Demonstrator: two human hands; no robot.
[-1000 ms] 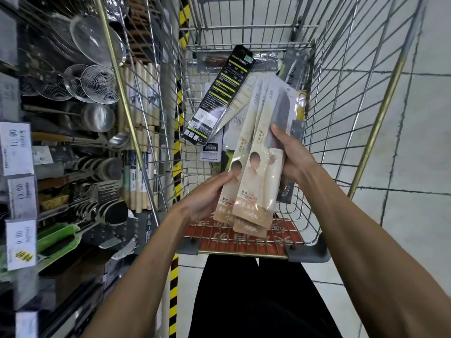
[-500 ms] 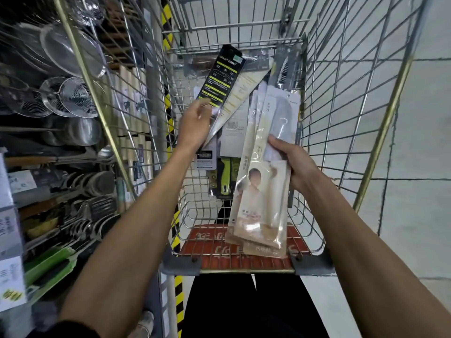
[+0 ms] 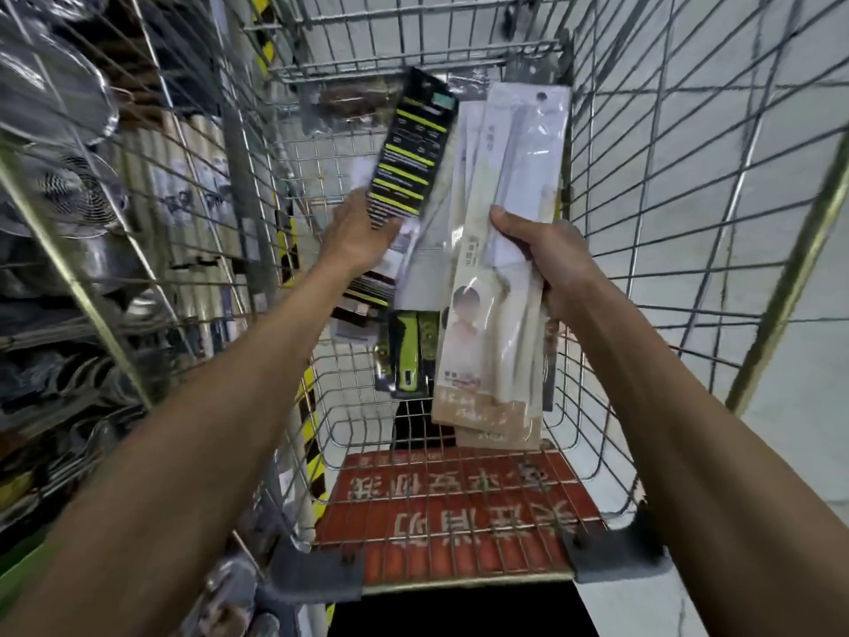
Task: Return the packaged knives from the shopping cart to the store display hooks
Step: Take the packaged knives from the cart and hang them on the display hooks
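My right hand (image 3: 546, 255) grips a fanned stack of beige and clear knife packages (image 3: 496, 291), held upright over the wire shopping cart (image 3: 643, 200). My left hand (image 3: 360, 236) holds the lower end of a black package with yellow-green stripes (image 3: 411, 154), tilted up to the right beside the beige stack. More packages lie in the cart under my hands, among them a knife with a green handle (image 3: 406, 356). The left hand's fingers are hidden behind the black package.
Store shelves with metal strainers (image 3: 69, 195), ladles and utensils line the left side behind the cart's wire wall. A red sign panel (image 3: 455, 512) sits on the cart's near flap. Grey tiled floor (image 3: 781, 429) lies to the right.
The view moved closer to the cart. My left hand took hold of the black striped package and lifted it. My right hand raised the beige stack more upright.
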